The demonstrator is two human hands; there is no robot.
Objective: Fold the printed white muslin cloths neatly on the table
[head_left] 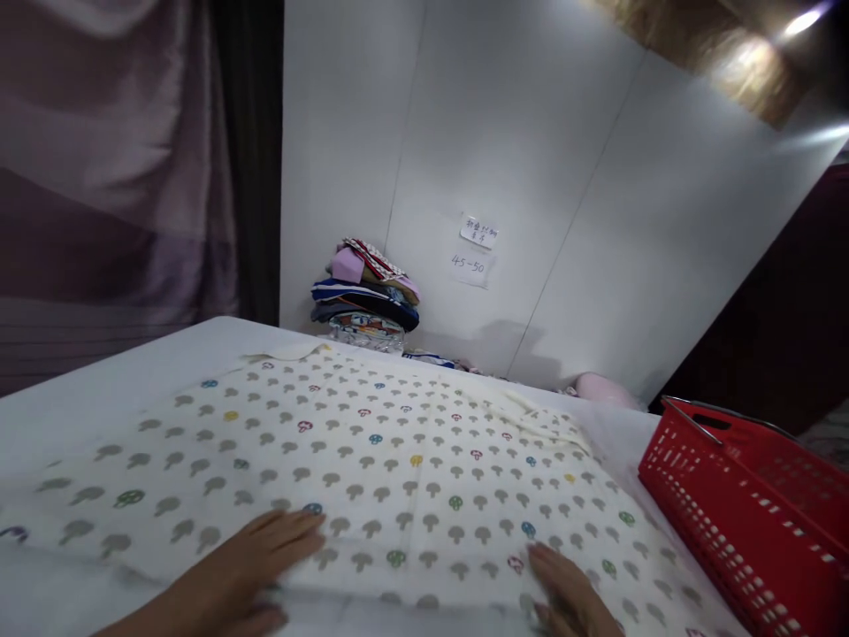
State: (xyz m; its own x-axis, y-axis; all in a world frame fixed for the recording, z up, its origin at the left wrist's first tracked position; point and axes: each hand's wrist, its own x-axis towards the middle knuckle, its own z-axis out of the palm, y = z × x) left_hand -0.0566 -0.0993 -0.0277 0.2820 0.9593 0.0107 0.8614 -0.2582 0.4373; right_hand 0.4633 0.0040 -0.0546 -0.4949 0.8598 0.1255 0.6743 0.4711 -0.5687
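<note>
1. The left hand [265, 553] is lying flat on the near edge of the cloth [398, 460], fingers spread and gripping nothing. The right hand [570, 593] is resting palm down on the same edge, open too, with its lower part cut off by the frame.
2. The cloth, cream with small mushroom prints, is lying spread over most of the white table [133, 372], its right side reaching close to the red basket [749, 513].
3. It is looking thin, soft and light, so it is likely to droop and wrinkle when lifted rather than slide. A corner or the near hem, pinched between fingers and thumb, is probably offering the best hold.
4. Against the far wall a stack of folded clothes [364, 296] is sitting, with paper notes [476, 248] stuck up beside it; the writing is too small to read.
5. A pink thing [603, 389] beyond the cloth is hard to identify, the basket's inside is not showing, and the near hem is blurring.
</note>
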